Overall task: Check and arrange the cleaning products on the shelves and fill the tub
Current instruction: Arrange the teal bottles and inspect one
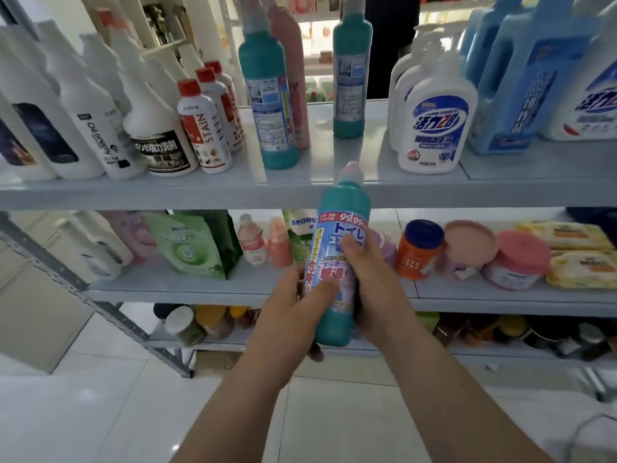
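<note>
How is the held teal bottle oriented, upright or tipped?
Roughly upright: the teal bottle, cap up, gripped by left hand and right hand.

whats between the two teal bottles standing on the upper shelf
In the head view, a pink bottle stands just behind the left teal bottle; the shelf from there to the right teal bottle is bare.

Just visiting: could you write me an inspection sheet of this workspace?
Surface: grey upper shelf, bare gap in its middle.
Job's things: teal bottle held slightly tilted before the shelf edge; two matching bottles stand on the shelf.
Clutter: green pouch, wipe packs on the middle shelf.
Hands: left hand and right hand both grip the teal bottle.
Cables: grey cord at lower right.
Surroundings: white tiled floor.
</note>
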A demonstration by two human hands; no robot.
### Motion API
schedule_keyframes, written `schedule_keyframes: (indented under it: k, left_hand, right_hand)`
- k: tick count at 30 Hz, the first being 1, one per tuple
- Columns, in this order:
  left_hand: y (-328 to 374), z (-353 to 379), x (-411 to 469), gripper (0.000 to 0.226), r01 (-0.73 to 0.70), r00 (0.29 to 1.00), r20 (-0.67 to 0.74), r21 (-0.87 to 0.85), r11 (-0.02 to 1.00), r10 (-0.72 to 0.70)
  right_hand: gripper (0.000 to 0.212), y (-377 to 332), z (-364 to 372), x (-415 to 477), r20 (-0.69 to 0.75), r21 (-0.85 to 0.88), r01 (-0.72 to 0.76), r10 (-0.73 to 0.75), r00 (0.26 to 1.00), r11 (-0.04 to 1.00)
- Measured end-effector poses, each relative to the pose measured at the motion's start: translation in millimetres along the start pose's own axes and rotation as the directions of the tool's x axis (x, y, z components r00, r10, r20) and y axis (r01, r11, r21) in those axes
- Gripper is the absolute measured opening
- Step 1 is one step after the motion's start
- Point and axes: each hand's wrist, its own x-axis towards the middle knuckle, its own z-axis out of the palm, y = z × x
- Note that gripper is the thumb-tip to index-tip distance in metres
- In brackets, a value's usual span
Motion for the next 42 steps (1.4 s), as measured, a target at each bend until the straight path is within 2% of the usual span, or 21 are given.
schedule_keyframes:
  k: [2, 5, 8, 10, 12, 13, 14, 16, 18, 20, 21, 23, 25, 27, 29, 31, 33, 36, 37, 39, 42]
  left_hand:
    - [0.9, -11.7, 0.4, 0.032, 0.140, 0.988, 0.100, -0.226, 0.964, -0.120]
    - [-0.4, -29.0, -3.6, 0.062, 0.448, 0.867, 0.450, -0.518, 0.728, -0.213]
    - [-9.2, -51.6, -0.3, 0.062, 0.685, 0.670, 0.739, -0.574, 0.448, -0.077]
    - [-18.1, -65.6, 9.0, 0.061, 0.746, 0.583, 0.812, -0.550, 0.375, 0.030]
    - [-24.0, -75.6, 16.2, 0.061, 0.740, 0.566, 0.823, -0.534, 0.409, 0.049]
    - [-25.8, -78.6, 18.7, 0.062, 0.707, 0.583, 0.812, -0.520, 0.480, 0.022]
    - [-26.8, -80.0, 20.7, 0.062, 0.645, 0.628, 0.778, -0.497, 0.580, -0.032]
    - [-27.4, -84.6, 23.5, 0.056, 0.421, 0.786, 0.610, -0.412, 0.808, -0.099]
    - [-32.9, -90.4, 32.4, 0.048, 0.111, 0.912, 0.409, -0.214, 0.970, -0.014]
    - [-44.0, -95.6, 40.3, 0.047, -0.152, 0.936, 0.321, -0.004, 0.988, 0.145]
    - [-47.6, -97.4, 41.1, 0.044, -0.203, 0.934, 0.305, 0.030, 0.979, 0.184]
    - [-52.2, -103.9, 38.5, 0.040, -0.082, 0.934, 0.338, -0.111, 0.990, 0.115]
    - [-53.6, -112.0, 35.7, 0.050, 0.207, 0.839, 0.545, -0.328, 0.922, 0.005]
    - [-56.1, -119.3, 31.6, 0.061, 0.465, 0.612, 0.789, -0.416, 0.782, 0.057]
    - [-56.4, -120.7, 31.7, 0.064, 0.671, 0.407, 0.897, -0.420, 0.611, 0.170]
    - [-55.8, -117.4, 31.9, 0.067, 0.712, 0.355, 0.909, -0.415, 0.567, 0.218]
    - [-51.2, -116.9, 27.9, 0.065, 0.646, 0.439, 0.883, -0.439, 0.624, 0.166]
    - [-35.3, -115.8, 23.0, 0.057, 0.308, 0.798, 0.602, -0.430, 0.849, 0.015]
    - [-29.4, -115.4, 22.1, 0.052, 0.222, 0.858, 0.513, -0.391, 0.893, 0.011]
    - [-20.2, -113.4, 19.2, 0.045, 0.154, 0.907, 0.422, -0.332, 0.930, 0.000]
    - [-11.6, -115.5, 14.9, 0.038, 0.184, 0.917, 0.398, -0.345, 0.921, -0.034]
  right_hand:
    - [0.060, 3.6, 11.3, 1.6, 0.001, 0.128, -0.133, 0.134, 0.991, 0.983]
    - [0.056, 12.7, 25.5, 0.6, 0.021, 0.151, -0.129, 0.128, 0.992, 0.980]
    - [0.055, 23.5, 37.7, 3.1, -0.031, 0.146, -0.075, 0.080, 0.996, 0.986]
    - [0.052, 29.1, 44.8, 6.2, -0.052, 0.186, -0.048, 0.058, 0.997, 0.981]
    - [0.052, 35.2, 51.9, 7.6, -0.071, 0.194, -0.015, 0.030, 0.997, 0.981]
    - [0.056, 38.4, 55.1, 8.4, -0.085, 0.183, -0.001, 0.017, 0.996, 0.983]
    - [0.062, 40.5, 57.8, 9.5, -0.105, 0.160, 0.009, 0.008, 0.994, 0.987]
    - [0.070, 44.3, 61.4, 13.1, -0.182, 0.049, 0.095, -0.085, 0.980, 0.994]
    - [0.067, 46.4, 64.7, 16.4, -0.268, -0.146, 0.231, -0.263, 0.927, 0.962]
    - [0.072, 51.6, 72.9, 15.9, -0.266, -0.344, 0.278, -0.377, 0.887, 0.897]
    - [0.072, 56.4, 76.1, 14.7, -0.250, -0.384, 0.275, -0.386, 0.888, 0.881]
    - [0.058, 62.1, 84.1, 10.3, -0.219, -0.340, 0.258, -0.343, 0.914, 0.904]
    - [0.043, 59.5, 88.3, 8.8, -0.179, -0.258, 0.250, -0.300, 0.937, 0.933]
    - [0.038, 55.9, 88.4, 6.8, -0.154, -0.216, 0.261, -0.297, 0.942, 0.941]
    - [0.046, 54.0, 88.6, 5.1, -0.144, -0.222, 0.287, -0.323, 0.936, 0.932]
    - [0.047, 53.5, 90.9, 3.6, -0.160, -0.266, 0.274, -0.323, 0.933, 0.924]
    - [0.037, 52.4, 90.1, 4.6, -0.194, -0.256, 0.233, -0.286, 0.938, 0.938]
    - [0.042, 49.1, 90.5, 5.0, -0.232, -0.195, 0.130, -0.175, 0.957, 0.972]
    - [0.044, 47.9, 89.9, 5.2, -0.244, -0.186, 0.112, -0.157, 0.957, 0.976]
    - [0.043, 46.0, 89.3, 6.7, -0.265, -0.134, 0.074, -0.108, 0.958, 0.988]
    - [0.058, 42.0, 89.0, 11.8, -0.270, 0.095, 0.028, -0.001, 0.963, 0.995]
